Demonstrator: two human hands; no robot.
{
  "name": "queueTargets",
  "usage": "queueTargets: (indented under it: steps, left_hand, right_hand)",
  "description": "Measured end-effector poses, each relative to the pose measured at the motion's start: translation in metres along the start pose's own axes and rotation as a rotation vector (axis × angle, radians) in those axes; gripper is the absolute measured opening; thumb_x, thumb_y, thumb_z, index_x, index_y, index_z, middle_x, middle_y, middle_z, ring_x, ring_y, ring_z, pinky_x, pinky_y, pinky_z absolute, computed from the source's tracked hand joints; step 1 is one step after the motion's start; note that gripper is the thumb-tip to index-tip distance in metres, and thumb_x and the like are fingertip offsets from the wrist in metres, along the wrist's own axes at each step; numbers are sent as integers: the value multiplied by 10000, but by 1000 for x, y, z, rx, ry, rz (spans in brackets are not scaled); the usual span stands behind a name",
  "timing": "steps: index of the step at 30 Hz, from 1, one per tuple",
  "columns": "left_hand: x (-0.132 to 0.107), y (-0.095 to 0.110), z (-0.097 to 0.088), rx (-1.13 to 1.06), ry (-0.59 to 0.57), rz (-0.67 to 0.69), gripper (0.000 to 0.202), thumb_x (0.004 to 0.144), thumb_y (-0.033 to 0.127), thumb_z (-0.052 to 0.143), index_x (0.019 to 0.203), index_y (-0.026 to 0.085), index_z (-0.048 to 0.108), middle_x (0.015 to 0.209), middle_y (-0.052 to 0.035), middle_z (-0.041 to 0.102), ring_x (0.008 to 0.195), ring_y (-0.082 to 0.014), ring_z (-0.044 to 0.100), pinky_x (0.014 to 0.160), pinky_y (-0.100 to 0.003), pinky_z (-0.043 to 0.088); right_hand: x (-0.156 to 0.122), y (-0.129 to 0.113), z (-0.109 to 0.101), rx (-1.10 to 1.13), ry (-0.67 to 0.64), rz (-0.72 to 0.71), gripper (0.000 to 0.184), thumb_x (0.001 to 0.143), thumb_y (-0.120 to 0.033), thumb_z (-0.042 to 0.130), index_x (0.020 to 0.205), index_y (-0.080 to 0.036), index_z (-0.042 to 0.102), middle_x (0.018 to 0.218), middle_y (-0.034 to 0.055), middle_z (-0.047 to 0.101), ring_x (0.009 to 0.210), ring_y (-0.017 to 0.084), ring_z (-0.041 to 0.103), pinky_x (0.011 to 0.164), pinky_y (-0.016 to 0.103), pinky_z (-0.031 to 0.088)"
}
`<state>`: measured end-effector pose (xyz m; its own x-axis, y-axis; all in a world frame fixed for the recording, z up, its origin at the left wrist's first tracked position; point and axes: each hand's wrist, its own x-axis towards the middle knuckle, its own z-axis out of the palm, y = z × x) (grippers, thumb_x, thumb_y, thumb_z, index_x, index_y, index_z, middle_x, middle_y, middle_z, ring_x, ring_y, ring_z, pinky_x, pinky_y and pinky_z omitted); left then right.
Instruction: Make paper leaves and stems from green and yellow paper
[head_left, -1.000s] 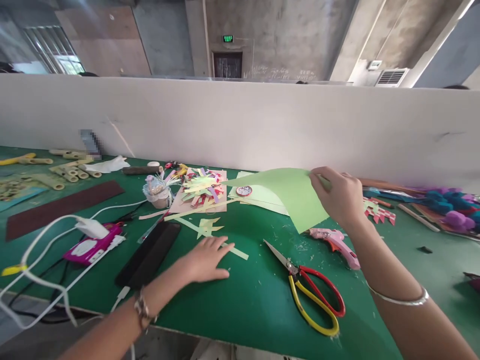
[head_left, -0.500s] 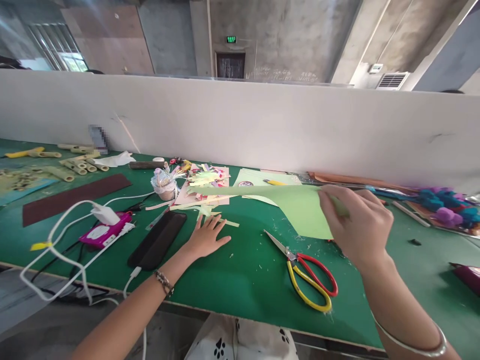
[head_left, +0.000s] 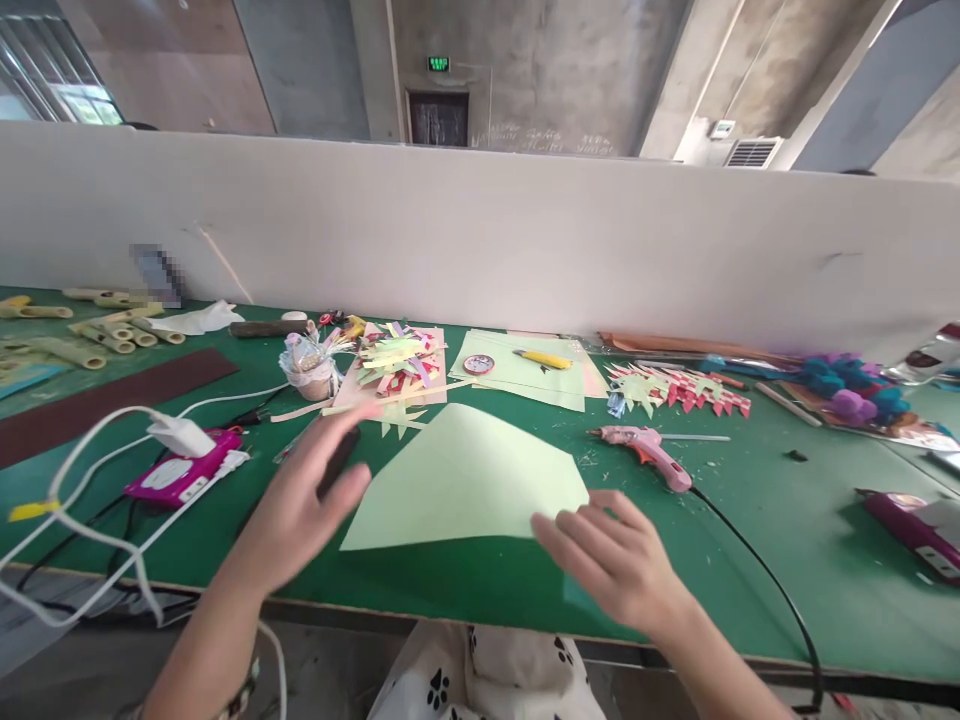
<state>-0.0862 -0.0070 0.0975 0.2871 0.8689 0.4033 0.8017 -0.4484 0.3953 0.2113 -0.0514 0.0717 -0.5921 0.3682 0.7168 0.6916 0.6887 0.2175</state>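
A light green paper sheet [head_left: 469, 478] lies flat on the green table [head_left: 750, 520] in front of me. My right hand [head_left: 611, 560] hovers at the sheet's near right corner, fingers spread and open, holding nothing. My left hand [head_left: 304, 500] is raised just left of the sheet, fingers apart and open, partly blurred by motion; it covers part of a black case [head_left: 341, 455].
A pink glue gun [head_left: 645, 452] with a black cord lies right of the sheet. Behind are a pile of cut paper strips [head_left: 397, 362], green sheets with a yellow knife [head_left: 544, 359], zigzag paper cutouts [head_left: 679, 388], a small cup [head_left: 307, 372] and a pink device [head_left: 184, 474] with white cables. A white partition [head_left: 480, 240] bounds the table.
My right hand brought the green sheet down and laid it flat on the table, then let go. My left hand lifted off the table. The scissors are now covered.
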Motion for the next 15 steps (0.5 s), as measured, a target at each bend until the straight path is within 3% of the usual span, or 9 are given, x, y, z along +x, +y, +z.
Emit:
queueTargets:
  steps: [3,6,9,11,13,15]
  left_hand:
    - [-36,22,9,136,-236,246,747,781,554,475,1414,289,179,1456,-53,265,1277,-289,343,960,-355,430]
    - [-54,30,39,252,-365,398,746,770,448,540,1412,295,192,1437,-35,308,1266,-295,362,970,-408,428]
    - [-57,21,60,318,-310,431,526,847,186,384,1357,308,334,1342,-26,459,1170,-239,489,962,-428,436]
    - [-55,12,64,337,-222,425,544,830,61,277,1287,303,447,1239,-23,561,1098,-213,549,939,-426,454]
    - [-55,6,62,336,-149,436,561,818,30,248,1242,296,502,1156,-18,617,1052,-201,577,915,-407,470]
    - [-57,4,56,329,-105,460,551,815,36,261,1225,297,520,1091,-9,649,999,-196,601,892,-389,478]
  right_hand:
    - [-11,-24,13,64,-37,-1,211,856,-91,409,876,-150,610,597,-3,568,512,101,457,619,301,379]
    - [-17,-38,18,103,-61,57,229,862,-76,379,845,-143,597,586,-8,542,510,97,431,622,294,384]
    - [-25,-38,16,202,-112,128,197,878,-122,396,855,-178,584,590,-27,537,515,91,452,684,297,412]
    - [-35,-28,12,292,-192,215,191,895,-292,417,940,-203,580,696,-1,595,611,119,533,761,332,435]
    - [-51,-15,9,285,-300,386,353,863,-469,417,1070,-217,553,906,61,633,815,190,589,785,368,460]
    - [-71,-3,8,117,-386,616,356,866,-426,415,1142,-227,519,1039,86,619,925,226,591,727,355,494]
